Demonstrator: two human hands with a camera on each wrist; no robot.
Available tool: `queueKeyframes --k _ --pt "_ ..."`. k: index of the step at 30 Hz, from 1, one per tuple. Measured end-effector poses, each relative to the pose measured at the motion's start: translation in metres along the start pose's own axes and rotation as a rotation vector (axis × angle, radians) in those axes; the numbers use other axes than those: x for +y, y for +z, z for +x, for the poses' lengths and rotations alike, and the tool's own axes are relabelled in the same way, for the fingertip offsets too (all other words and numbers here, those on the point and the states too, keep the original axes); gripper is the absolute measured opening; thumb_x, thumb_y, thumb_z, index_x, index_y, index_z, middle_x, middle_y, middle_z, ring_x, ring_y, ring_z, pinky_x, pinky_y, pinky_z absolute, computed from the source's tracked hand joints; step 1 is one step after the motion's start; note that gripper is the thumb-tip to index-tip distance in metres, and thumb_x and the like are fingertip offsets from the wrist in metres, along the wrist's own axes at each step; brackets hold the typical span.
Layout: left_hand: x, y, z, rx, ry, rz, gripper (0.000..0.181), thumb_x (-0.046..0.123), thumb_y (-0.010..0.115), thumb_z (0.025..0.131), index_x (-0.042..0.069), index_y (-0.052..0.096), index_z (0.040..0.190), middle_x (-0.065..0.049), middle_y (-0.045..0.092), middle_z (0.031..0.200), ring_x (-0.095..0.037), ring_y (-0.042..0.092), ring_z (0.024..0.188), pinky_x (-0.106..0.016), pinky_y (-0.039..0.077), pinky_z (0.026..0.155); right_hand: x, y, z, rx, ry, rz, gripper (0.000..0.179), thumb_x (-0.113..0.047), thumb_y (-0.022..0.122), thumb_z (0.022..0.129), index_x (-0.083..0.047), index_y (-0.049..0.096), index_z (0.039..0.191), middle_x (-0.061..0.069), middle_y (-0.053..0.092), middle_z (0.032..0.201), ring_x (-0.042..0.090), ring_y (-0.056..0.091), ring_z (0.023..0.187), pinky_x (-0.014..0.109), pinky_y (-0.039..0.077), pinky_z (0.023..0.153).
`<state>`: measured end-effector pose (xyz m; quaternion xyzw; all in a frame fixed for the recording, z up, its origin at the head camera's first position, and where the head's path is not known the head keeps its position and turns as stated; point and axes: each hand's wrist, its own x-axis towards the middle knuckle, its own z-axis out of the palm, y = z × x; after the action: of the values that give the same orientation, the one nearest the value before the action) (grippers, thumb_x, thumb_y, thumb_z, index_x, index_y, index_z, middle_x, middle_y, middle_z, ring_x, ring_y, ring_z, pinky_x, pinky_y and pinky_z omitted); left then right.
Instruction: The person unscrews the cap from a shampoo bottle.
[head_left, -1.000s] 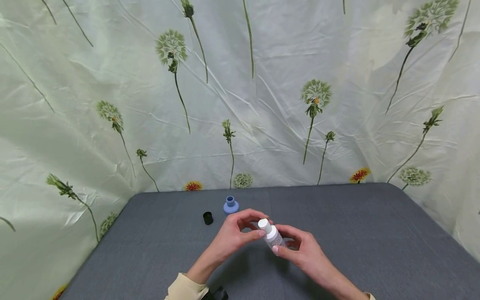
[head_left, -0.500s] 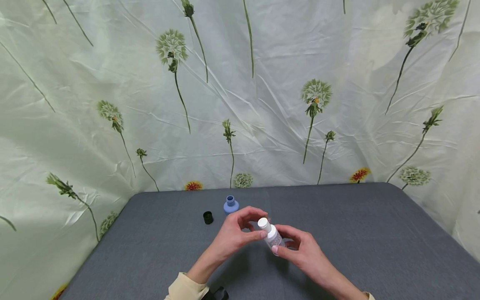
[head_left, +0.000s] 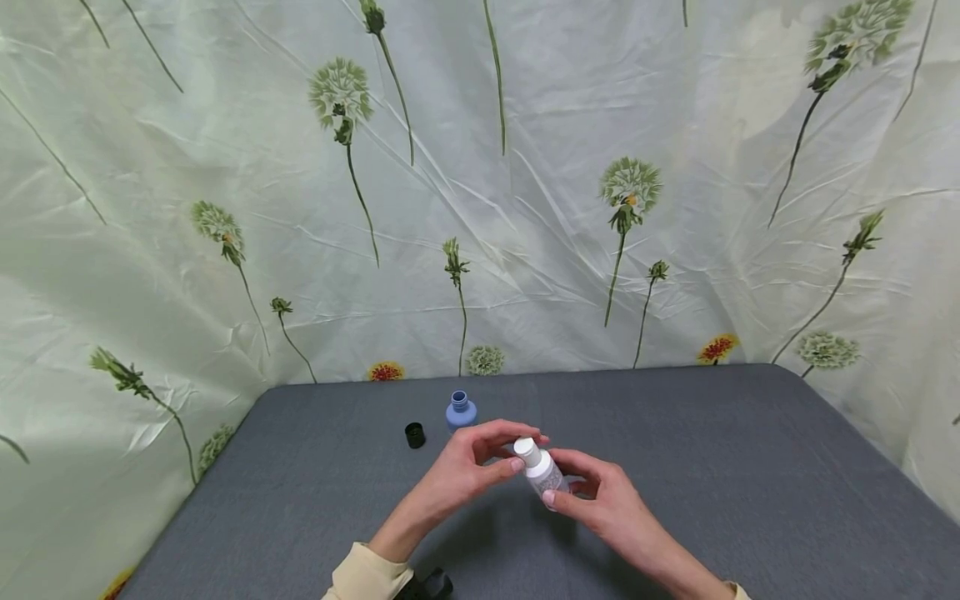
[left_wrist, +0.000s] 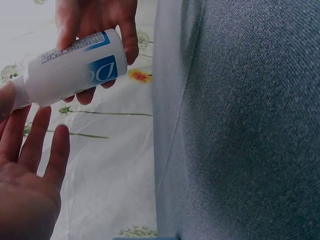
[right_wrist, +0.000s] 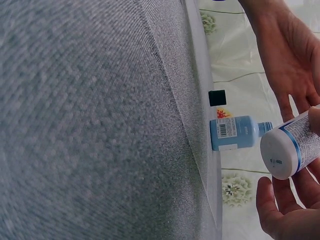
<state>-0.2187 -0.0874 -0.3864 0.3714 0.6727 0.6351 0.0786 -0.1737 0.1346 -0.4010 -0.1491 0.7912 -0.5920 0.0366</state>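
Note:
A white bottle point(head_left: 545, 477) with a small printed label is held tilted above the table, its cap up and toward the left. My right hand point(head_left: 611, 508) grips the bottle's body, thumb in front and fingers behind. At the narrow white cap point(head_left: 527, 452), my left hand point(head_left: 468, 471) pinches with thumb and index finger; its other fingers are spread beneath in the left wrist view. The same bottle point(left_wrist: 77, 67) shows a blue patch with white lettering there. Its flat base point(right_wrist: 280, 155) faces the camera in the right wrist view.
Behind my left hand a blue bottle point(head_left: 461, 412) stands upright on the grey table point(head_left: 712, 467), its threaded neck uncapped. A black cap point(head_left: 415, 435) lies left of it, hollow side showing. A pale curtain point(head_left: 555, 208) with printed dandelions hangs beyond the table's back edge.
My left thumb and index finger have shifted slightly around the white cap. The right hand keeps its grip on the bottle; the blue bottle and black cap stay put.

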Motion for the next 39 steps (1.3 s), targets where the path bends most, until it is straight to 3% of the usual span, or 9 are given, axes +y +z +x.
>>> queueKeyframes --k 8,14,19,25,29,33,39 --pt "0.0009 0.0021 0.0011 0.141 -0.104 0.065 0.027 0.006 0.075 0.087 0.009 0.069 0.113 -0.003 0.071 0.109 -0.025 0.063 0.097 -0.041 0.05 0.085 -0.0008 0.0016 0.0003 0.0 0.011 0.002 0.045 -0.024 0.076 0.088 -0.007 0.063 0.128 0.007 0.065 0.12 0.025 0.058 0.112 0.03 0.049 0.088" --pt "0.0003 0.0032 0.0035 0.182 -0.154 0.072 0.027 0.003 0.077 0.083 0.004 0.07 0.11 -0.003 0.071 0.104 -0.024 0.062 0.094 -0.043 0.049 0.083 -0.0007 0.0024 0.0 0.007 -0.001 -0.004 0.045 -0.024 0.076 0.087 -0.008 0.064 0.127 0.006 0.066 0.12 0.026 0.059 0.111 0.029 0.049 0.087" --pt "0.0008 0.0036 0.0026 0.153 -0.129 0.038 0.033 0.007 0.077 0.085 0.006 0.067 0.117 -0.004 0.069 0.11 -0.023 0.062 0.101 -0.044 0.049 0.088 -0.0002 0.0026 0.0 0.006 -0.003 -0.002 0.045 -0.024 0.076 0.087 -0.007 0.064 0.127 0.007 0.066 0.119 0.026 0.059 0.11 0.029 0.05 0.087" --pt "-0.0014 -0.0001 -0.0001 0.012 -0.037 -0.083 0.045 0.006 0.068 0.093 0.01 0.057 0.136 -0.01 0.059 0.135 -0.026 0.053 0.126 -0.044 0.043 0.101 -0.0005 0.0026 0.0004 0.006 0.006 0.007 0.047 -0.024 0.076 0.087 -0.005 0.063 0.128 0.008 0.065 0.12 0.026 0.059 0.111 0.028 0.05 0.086" --pt "-0.0039 -0.0022 -0.0012 -0.04 -0.021 -0.15 0.04 0.004 0.063 0.096 0.006 0.057 0.135 -0.013 0.057 0.137 -0.031 0.05 0.129 -0.043 0.042 0.103 -0.0008 0.0021 0.0007 -0.001 0.002 0.013 0.047 -0.023 0.076 0.088 -0.004 0.062 0.129 0.009 0.065 0.122 0.026 0.059 0.112 0.029 0.05 0.087" --pt "-0.0038 -0.0022 -0.0017 -0.028 -0.036 -0.136 0.033 0.007 0.064 0.096 0.004 0.062 0.129 -0.014 0.063 0.128 -0.034 0.058 0.119 -0.041 0.048 0.096 -0.0009 0.0018 0.0009 -0.004 0.01 0.01 0.047 -0.024 0.076 0.088 -0.004 0.062 0.129 0.009 0.064 0.123 0.026 0.058 0.113 0.029 0.05 0.087" --pt "-0.0028 -0.002 -0.0019 0.038 -0.074 -0.053 0.027 0.01 0.071 0.091 0.007 0.067 0.118 -0.01 0.067 0.117 -0.029 0.063 0.105 -0.042 0.05 0.09 -0.001 0.0033 0.0005 -0.009 0.029 0.001 0.046 -0.025 0.076 0.088 -0.006 0.063 0.127 0.008 0.065 0.122 0.026 0.058 0.113 0.03 0.05 0.086"
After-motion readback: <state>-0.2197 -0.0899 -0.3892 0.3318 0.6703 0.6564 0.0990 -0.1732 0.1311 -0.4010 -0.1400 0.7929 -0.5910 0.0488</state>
